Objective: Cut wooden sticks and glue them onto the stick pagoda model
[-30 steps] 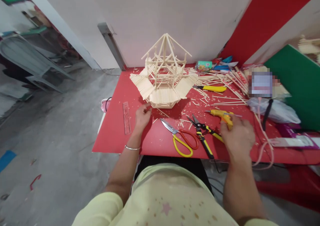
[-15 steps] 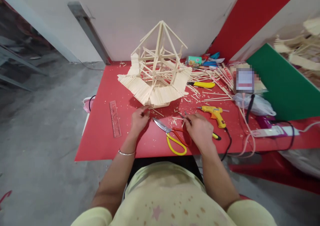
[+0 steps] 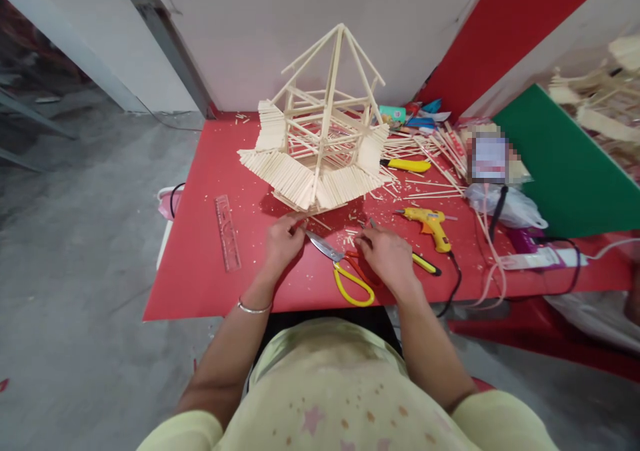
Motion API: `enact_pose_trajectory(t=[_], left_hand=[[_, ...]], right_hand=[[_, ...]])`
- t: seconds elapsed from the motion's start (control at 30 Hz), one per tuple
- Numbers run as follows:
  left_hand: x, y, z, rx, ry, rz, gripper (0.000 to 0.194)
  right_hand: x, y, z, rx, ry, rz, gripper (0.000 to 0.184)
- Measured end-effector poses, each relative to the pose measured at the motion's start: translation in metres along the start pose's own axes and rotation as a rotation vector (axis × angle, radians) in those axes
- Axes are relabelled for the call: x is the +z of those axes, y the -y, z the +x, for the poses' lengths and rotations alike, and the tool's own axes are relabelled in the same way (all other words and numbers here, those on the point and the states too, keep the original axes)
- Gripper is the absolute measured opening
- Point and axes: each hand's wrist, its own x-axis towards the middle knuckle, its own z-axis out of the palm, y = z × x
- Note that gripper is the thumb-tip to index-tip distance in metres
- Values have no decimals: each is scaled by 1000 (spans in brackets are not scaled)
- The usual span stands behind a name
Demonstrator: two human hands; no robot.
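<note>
A model built of thin wooden sticks [image 3: 295, 178], with a peaked open frame and slatted eaves, stands on the red table [image 3: 185, 264]. My left hand [image 3: 285, 246] is closed at its front lower edge, fingertips against the base. My right hand [image 3: 389, 256] has its fingers pinched together over small stick offcuts [image 3: 351, 236]; anything between them is too small to make out. A yellow utility knife [image 3: 425, 263] runs partly hidden beneath that hand. Between my hands lie scissors [image 3: 325, 246] with one yellow and one red handle, the red one partly covered by my right hand.
A yellow glue gun [image 3: 425, 221] with a black cord lies at right. Behind it are loose sticks [image 3: 433, 192], another yellow-handled tool [image 3: 407, 165] and a plastic bag [image 3: 520, 208]. A clear ruler [image 3: 228, 234] is at left. A green board [image 3: 565, 164] leans at far right.
The stick model has turned and shifted a little to the right, its front corner moving right. My right hand has moved slightly left, uncovering more of the utility knife.
</note>
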Motion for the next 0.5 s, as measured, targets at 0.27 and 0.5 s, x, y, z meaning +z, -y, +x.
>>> enact_pose_trajectory(t=[0.27, 0.5], left_hand=[[3, 5, -3, 64, -77, 20, 18], [9, 13, -4, 88, -40, -45, 18]], right_hand=[[12, 10, 0, 8, 92, -43, 28], [34, 3, 6, 28, 105, -62, 30]])
